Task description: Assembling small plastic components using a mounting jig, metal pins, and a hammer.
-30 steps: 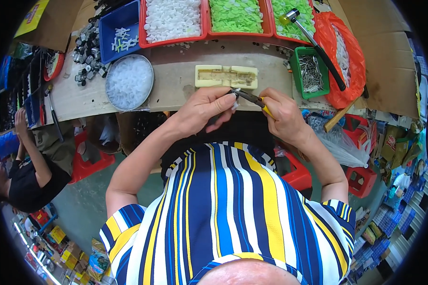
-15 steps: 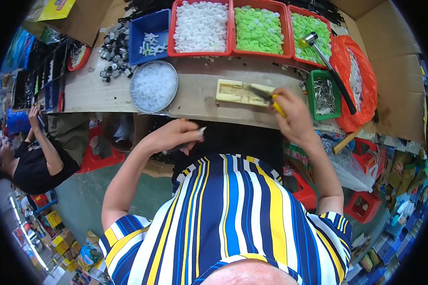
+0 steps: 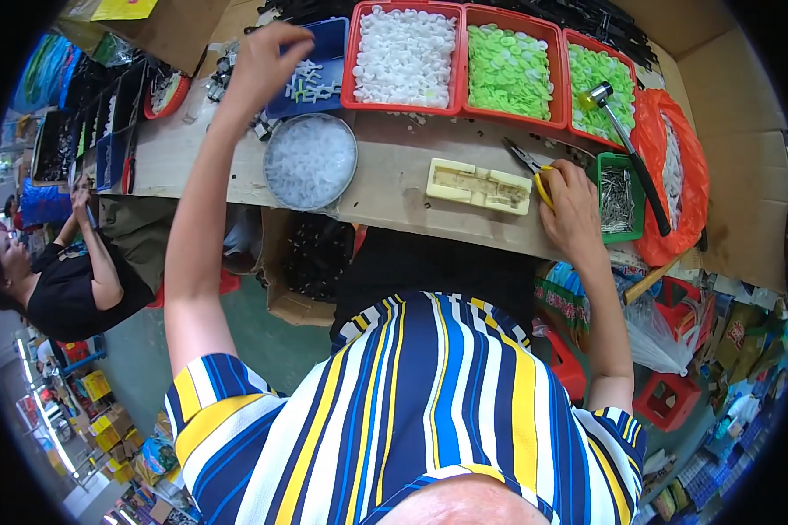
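Note:
My left hand point(image 3: 270, 66) is raised over the left edge of a blue bin point(image 3: 331, 44). Its fingers are bent toward the thumb, and what they hold, if anything, is hidden. Small white-and-green plastic pieces point(image 3: 311, 83) lie in that bin. On the table at the right, my right hand point(image 3: 574, 206) is closed around the yellow handles of a pair of pliers point(image 3: 525, 157), whose dark jaws point up and left. A cream-coloured block with a recessed channel point(image 3: 479, 185) sits just left of this hand. Nearer the left arm is a round dish of translucent white pieces point(image 3: 311, 162).
Red bins hold white pieces point(image 3: 404, 57) and green pieces point(image 3: 510, 74). A hammer point(image 3: 626, 140) leans over a green tray of metal pins point(image 3: 617, 199), beside an orange bag point(image 3: 687, 166). An open carton point(image 3: 302, 262) stands below the table's edge. Another person point(image 3: 74, 262) sits at left.
My left hand has gone from near my waist up and forward to the blue bin; the small white piece no longer shows. My right hand has moved off the cream block with the pliers.

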Motion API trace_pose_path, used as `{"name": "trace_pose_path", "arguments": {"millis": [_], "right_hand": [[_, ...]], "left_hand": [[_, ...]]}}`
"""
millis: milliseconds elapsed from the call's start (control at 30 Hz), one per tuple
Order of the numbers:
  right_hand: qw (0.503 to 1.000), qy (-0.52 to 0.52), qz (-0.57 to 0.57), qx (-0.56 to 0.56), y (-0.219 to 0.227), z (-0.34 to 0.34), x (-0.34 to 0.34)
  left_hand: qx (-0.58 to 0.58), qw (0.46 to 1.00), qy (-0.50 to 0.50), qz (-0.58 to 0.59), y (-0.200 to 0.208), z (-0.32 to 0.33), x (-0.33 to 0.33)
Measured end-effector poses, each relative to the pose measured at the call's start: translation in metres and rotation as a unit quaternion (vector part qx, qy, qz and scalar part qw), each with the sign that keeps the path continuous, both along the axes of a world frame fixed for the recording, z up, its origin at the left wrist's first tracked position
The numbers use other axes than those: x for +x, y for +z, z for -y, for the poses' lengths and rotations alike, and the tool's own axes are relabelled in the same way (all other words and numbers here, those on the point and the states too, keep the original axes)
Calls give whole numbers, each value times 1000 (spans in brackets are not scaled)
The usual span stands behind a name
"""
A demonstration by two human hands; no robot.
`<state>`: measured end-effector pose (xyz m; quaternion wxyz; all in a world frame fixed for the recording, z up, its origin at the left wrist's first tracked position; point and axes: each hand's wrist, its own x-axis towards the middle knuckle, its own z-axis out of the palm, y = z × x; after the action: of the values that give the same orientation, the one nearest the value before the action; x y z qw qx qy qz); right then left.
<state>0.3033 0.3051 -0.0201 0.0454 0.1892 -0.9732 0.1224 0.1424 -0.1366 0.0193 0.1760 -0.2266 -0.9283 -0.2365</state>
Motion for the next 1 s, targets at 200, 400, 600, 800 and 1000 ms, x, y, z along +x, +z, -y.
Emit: {"name": "trace_pose_path", "arguments": {"millis": [200,400,600,800,1000], "right_hand": [[1000,2,27,-7,0,1,0],[998,8,61,-21,8,-3,1],[996,11,58,-69,16,1,-1],[973,47,-32,-222,29,36,-8],[884,55,116,-450,21,69,-25]], "left_hand": [[-122,979,155,60,-52,98,-122],[-154,980,98,83,-20,70,-109],[-88,980,181,-7,27,40,-50],[273,946,126,118,32,-26,33],[550,716,24,429,10,-131,118]]}}
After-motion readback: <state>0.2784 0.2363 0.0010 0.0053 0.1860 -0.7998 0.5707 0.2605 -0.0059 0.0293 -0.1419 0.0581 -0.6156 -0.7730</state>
